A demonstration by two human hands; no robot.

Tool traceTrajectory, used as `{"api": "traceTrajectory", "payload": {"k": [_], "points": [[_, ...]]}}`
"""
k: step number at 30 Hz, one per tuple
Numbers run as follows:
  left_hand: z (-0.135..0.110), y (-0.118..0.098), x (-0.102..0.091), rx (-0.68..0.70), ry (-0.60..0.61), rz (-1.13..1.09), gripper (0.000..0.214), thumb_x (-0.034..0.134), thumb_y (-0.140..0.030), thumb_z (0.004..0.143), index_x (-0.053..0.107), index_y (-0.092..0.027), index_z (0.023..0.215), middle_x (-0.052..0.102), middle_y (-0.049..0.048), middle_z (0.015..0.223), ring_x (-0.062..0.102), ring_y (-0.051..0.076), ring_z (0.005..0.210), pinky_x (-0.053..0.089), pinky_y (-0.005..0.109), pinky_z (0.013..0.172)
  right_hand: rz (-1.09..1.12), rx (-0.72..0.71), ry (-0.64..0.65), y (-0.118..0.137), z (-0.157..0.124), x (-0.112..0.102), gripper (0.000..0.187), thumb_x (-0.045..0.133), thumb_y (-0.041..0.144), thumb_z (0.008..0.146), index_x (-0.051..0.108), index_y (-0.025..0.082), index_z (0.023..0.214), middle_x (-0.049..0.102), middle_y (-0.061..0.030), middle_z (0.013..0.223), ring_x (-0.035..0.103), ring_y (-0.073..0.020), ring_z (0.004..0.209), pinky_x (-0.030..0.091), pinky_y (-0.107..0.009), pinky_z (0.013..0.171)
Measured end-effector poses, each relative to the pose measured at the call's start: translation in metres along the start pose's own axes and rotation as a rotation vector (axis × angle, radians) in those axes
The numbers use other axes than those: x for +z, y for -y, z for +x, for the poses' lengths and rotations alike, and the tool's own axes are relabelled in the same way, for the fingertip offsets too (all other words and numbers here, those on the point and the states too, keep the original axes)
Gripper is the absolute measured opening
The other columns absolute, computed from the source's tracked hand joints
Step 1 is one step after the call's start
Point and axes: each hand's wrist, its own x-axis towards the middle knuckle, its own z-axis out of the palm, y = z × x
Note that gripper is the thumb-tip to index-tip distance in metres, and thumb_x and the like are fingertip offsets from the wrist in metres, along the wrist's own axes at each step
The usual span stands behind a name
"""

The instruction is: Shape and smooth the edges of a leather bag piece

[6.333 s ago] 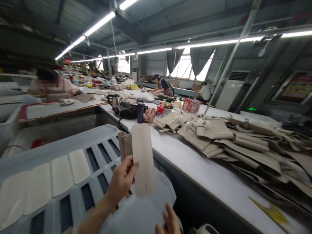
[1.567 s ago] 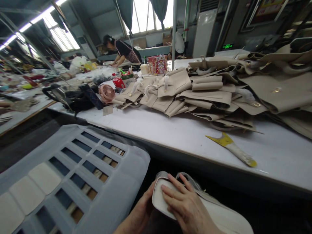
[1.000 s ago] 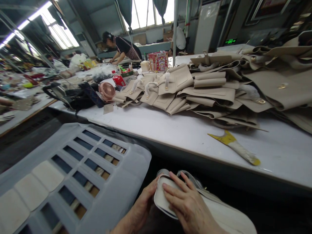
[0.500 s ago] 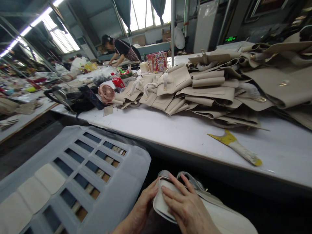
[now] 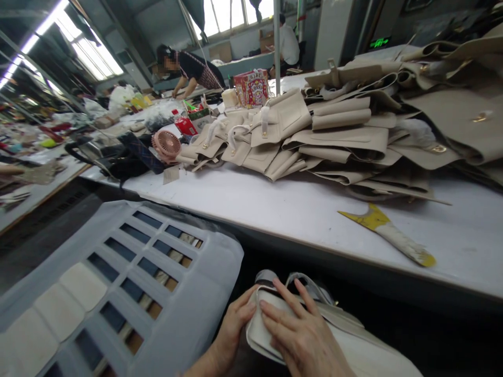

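A cream handbag (image 5: 363, 340) lies tilted low in the view, its side end turned toward me. Around the left edge of that end my left hand (image 5: 231, 324) is closed, the thumb pressed on the panel. My right hand (image 5: 301, 335) grips the bag from the right, its fingers laid across the end panel and the top edge; its thumb is hidden. A clear-wrapped handle (image 5: 310, 285) arches up behind the right fingertips. The bag's underside is out of sight.
Beyond a white worktable's edge (image 5: 275, 241) lie a yellow-and-white scraper-like tool (image 5: 389, 233) and a heap of beige bag pieces (image 5: 346, 136). A pink fan (image 5: 167, 145) stands farther left. Left of me is a grey slotted plastic crate (image 5: 220, 262) bearing cream panels (image 5: 58, 309). A person (image 5: 192, 70) bends over a far table.
The view has shifted slightly, so the heap and the tool sit farther right. Both hands keep their hold on the handbag, with only slight movement.
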Motion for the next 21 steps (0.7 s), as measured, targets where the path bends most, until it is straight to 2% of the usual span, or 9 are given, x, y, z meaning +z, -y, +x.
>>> {"api": "traceTrajectory", "payload": {"k": [2,5,8,11,15,17,19,21], "points": [[0.002,0.003,-0.002,0.001,-0.030,0.009,0.033,0.061,-0.035,0.088,0.069,-0.016,0.114,0.070,0.0104,0.116,0.062,0.028,0.105,0.047,0.033,0.090,0.029,0.036,0.086,0.003,0.001,-0.007,0.031,0.051,0.015,0.091,0.065,0.025,0.118,0.060,-0.0002,0.138,0.030,-0.0303,0.145,0.013,-0.058,0.122],[0.002,0.006,-0.004,-0.003,-0.061,0.015,0.037,0.063,-0.036,0.088,0.068,-0.017,0.119,0.069,0.0109,0.120,0.060,0.030,0.112,0.046,0.035,0.095,0.038,0.074,0.181,0.007,0.002,-0.015,0.036,0.046,0.016,0.094,0.061,0.026,0.125,0.056,-0.0013,0.143,0.025,-0.0321,0.147,0.019,-0.065,0.118],[-0.003,0.005,-0.005,-0.046,0.035,-0.095,0.043,0.059,-0.036,0.091,0.063,-0.016,0.128,0.063,0.0137,0.129,0.053,0.034,0.124,0.041,0.042,0.104,0.014,0.089,0.203,0.011,0.002,-0.019,0.038,0.046,0.015,0.094,0.058,0.028,0.128,0.054,-0.0019,0.144,0.022,-0.0329,0.147,0.018,-0.069,0.117],[-0.008,-0.003,-0.006,-0.086,0.137,-0.206,0.046,0.056,-0.037,0.094,0.058,-0.015,0.134,0.061,0.0153,0.132,0.054,0.034,0.124,0.037,0.046,0.108,-0.004,0.099,0.187,0.016,0.003,-0.021,0.037,0.048,0.015,0.094,0.060,0.029,0.126,0.056,-0.0019,0.143,0.024,-0.0332,0.147,0.016,-0.071,0.116],[-0.009,-0.015,-0.004,-0.124,0.128,-0.161,0.046,0.063,-0.037,0.089,0.061,-0.017,0.131,0.063,0.0145,0.130,0.055,0.033,0.123,0.039,0.044,0.105,-0.062,0.075,0.149,0.013,0.002,-0.020,0.035,0.050,0.017,0.093,0.062,0.031,0.123,0.059,-0.0009,0.140,0.028,-0.0331,0.146,0.018,-0.069,0.116],[-0.008,-0.019,-0.003,-0.074,0.098,-0.114,0.045,0.069,-0.038,0.085,0.066,-0.017,0.124,0.065,0.0129,0.128,0.055,0.033,0.122,0.039,0.042,0.105,-0.157,-0.007,0.096,0.006,-0.001,-0.013,0.036,0.053,0.020,0.092,0.060,0.031,0.126,0.060,0.0007,0.138,0.035,-0.0332,0.143,0.018,-0.065,0.117],[-0.008,-0.018,-0.002,0.012,0.076,-0.027,0.046,0.071,-0.042,0.082,0.069,-0.018,0.120,0.068,0.0118,0.123,0.058,0.033,0.117,0.040,0.042,0.104,-0.290,-0.143,-0.028,-0.002,-0.004,-0.001,0.040,0.059,0.023,0.088,0.060,0.033,0.127,0.063,0.0039,0.134,0.050,-0.0335,0.132,0.011,-0.060,0.121],[-0.006,-0.012,-0.005,0.085,0.075,0.092,0.052,0.069,-0.050,0.081,0.068,-0.019,0.123,0.069,0.0121,0.120,0.060,0.034,0.114,0.042,0.044,0.102,-0.369,-0.257,-0.191,-0.007,-0.005,0.012,0.042,0.064,0.026,0.083,0.063,0.038,0.123,0.068,0.0092,0.125,0.065,-0.0335,0.113,0.003,-0.057,0.122]]}}
